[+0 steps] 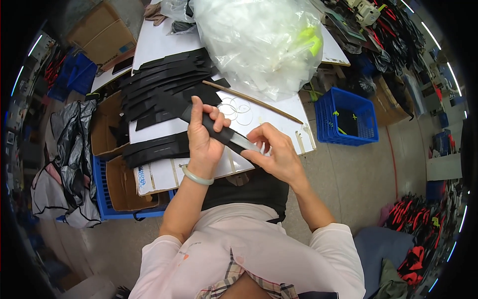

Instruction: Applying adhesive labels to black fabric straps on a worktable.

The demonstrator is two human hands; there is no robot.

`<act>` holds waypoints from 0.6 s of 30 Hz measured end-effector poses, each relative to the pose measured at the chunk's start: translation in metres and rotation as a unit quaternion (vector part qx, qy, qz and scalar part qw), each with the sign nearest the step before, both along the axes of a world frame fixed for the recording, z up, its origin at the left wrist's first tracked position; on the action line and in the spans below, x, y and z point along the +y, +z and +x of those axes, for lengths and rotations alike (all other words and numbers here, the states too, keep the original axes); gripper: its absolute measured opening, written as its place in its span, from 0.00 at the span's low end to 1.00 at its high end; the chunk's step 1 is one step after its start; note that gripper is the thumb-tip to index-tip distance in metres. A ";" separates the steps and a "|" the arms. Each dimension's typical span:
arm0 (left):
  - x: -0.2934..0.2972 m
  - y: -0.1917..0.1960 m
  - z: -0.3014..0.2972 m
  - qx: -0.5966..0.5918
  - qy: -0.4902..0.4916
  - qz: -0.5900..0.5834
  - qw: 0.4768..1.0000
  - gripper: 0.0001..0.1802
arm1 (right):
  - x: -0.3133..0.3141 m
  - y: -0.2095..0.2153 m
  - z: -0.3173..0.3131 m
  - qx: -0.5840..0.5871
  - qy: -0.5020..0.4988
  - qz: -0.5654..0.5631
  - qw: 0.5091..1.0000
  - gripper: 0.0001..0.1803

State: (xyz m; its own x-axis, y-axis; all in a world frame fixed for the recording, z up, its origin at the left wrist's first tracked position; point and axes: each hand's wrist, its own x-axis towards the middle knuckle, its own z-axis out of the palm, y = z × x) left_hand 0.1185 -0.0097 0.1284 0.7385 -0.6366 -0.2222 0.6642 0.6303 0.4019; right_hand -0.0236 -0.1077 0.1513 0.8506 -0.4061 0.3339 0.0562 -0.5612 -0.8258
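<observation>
My left hand (205, 135) is wrapped round a black fabric strip (217, 130), held tilted above the near part of the white table (169, 175). A pale, translucent plastic piece (243, 142) shows at the strip's right end, partly inside the fabric. My right hand (278, 155) pinches that end between thumb and fingers, gripping the plastic piece and perhaps the fabric edge too. Left of my hands, several black fabric strips (164, 82) lie in an overlapping stack, with another pile (157, 150) nearer me. Thin clear rings (236, 110) lie just beyond my hands.
A wooden stick (254, 101) lies slantwise across the table. Behind it rests a big clear bag (259, 47) full of whitish pieces. A blue crate (346, 119) stands on the floor at right. Open cardboard boxes (122, 184) are at the table's left side.
</observation>
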 end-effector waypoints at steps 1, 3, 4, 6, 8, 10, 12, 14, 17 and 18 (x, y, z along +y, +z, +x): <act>0.002 0.000 0.006 0.030 -0.009 -0.026 0.999 0.21 | -0.001 0.001 -0.006 0.029 -0.006 0.057 0.998 0.12; -0.001 0.000 0.009 0.067 -0.019 -0.043 0.997 0.21 | -0.001 -0.002 -0.007 0.029 -0.007 0.099 0.995 0.11; -0.003 0.000 0.005 0.069 -0.021 -0.043 0.996 0.21 | 0.002 -0.006 -0.004 0.030 -0.010 0.098 0.995 0.11; -0.006 0.001 -0.002 0.068 -0.025 -0.027 0.997 0.21 | 0.011 -0.009 0.010 -0.090 -0.004 0.060 0.994 0.12; -0.006 0.000 -0.003 0.077 -0.026 -0.020 0.996 0.21 | 0.012 -0.008 0.014 -0.100 -0.011 0.046 0.994 0.09; -0.003 -0.004 0.003 0.115 -0.016 -0.025 0.993 0.21 | 0.009 -0.007 0.011 -0.144 -0.022 -0.052 0.988 0.09; -0.002 -0.004 0.009 0.135 -0.013 -0.036 0.990 0.21 | 0.012 -0.015 0.008 -0.135 -0.028 -0.080 0.987 0.10; -0.002 -0.003 0.010 0.142 -0.008 -0.039 0.989 0.21 | 0.014 -0.022 0.008 -0.125 -0.034 -0.107 0.986 0.11; -0.007 0.001 -0.001 0.139 -0.024 -0.034 0.989 0.21 | 0.021 -0.029 0.020 -0.144 -0.059 -0.080 0.985 0.12; -0.007 0.002 -0.002 0.126 -0.020 -0.019 0.992 0.21 | 0.021 -0.032 0.022 -0.145 -0.056 -0.080 0.985 0.12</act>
State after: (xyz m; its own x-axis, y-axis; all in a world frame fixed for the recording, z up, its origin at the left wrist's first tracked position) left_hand 0.1165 -0.0167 0.1304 0.6362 -0.6757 -0.3723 0.7655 0.6128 0.1960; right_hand -0.0019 -0.0867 0.1195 0.6632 -0.4141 0.6234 0.2067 -0.6992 -0.6844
